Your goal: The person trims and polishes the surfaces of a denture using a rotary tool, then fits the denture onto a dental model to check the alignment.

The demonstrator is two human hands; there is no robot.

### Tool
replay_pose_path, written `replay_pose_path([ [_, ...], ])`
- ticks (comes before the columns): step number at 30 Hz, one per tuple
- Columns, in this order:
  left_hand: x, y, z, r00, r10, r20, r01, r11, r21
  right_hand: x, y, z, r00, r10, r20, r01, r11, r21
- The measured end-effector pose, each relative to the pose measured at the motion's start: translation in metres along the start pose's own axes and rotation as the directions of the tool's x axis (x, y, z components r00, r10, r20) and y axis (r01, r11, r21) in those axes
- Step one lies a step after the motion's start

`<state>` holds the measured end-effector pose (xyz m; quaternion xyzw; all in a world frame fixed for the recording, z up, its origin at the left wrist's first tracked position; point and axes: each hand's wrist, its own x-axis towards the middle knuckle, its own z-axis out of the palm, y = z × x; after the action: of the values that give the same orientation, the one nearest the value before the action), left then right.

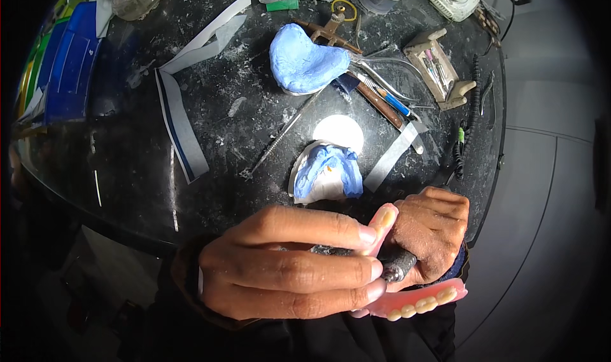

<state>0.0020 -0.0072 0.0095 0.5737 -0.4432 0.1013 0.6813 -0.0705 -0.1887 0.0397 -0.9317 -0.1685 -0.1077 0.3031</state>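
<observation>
My left hand (293,263) is closed on a pink denture (417,296) with cream teeth, its fingertips pressing the plate. Part of the denture is hidden behind these fingers. My right hand (436,231) is wrapped round a dark rotary handpiece (401,264), whose front end points into the curve of the denture. The tip is hidden by my left fingers, so I cannot tell if it touches the pink surface. Just beyond my hands sits a white plaster dental cast (328,190) with blue material (310,165) over its ridge.
Farther back are a blue moulded block (302,60), pliers (388,76), a brown-handled knife (380,104) and a thin metal tool (283,133). Paper strips (181,123) lie left, a blue package (73,63) farther left. A small tray (436,69) stands near the table's right edge.
</observation>
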Motion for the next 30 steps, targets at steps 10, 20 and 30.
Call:
replay_pose_path([
  [10, -0.009, -0.007, -0.006, 0.992, 0.127, 0.011, -0.128, 0.991, 0.032, 0.001, 0.017, 0.009, 0.988, -0.155, 0.014, 0.154, 0.986, 0.059],
  [20, -0.002, -0.005, -0.015, 0.962, 0.207, 0.176, -0.241, 0.950, 0.197, 0.007, 0.013, -0.005, 0.977, -0.176, 0.118, 0.172, 0.984, 0.046],
  [30, -0.004, 0.005, -0.002, 0.997, 0.042, 0.071, -0.058, 0.971, 0.233, 0.006, 0.013, -0.008, 0.978, -0.207, 0.027, 0.208, 0.975, -0.082],
])
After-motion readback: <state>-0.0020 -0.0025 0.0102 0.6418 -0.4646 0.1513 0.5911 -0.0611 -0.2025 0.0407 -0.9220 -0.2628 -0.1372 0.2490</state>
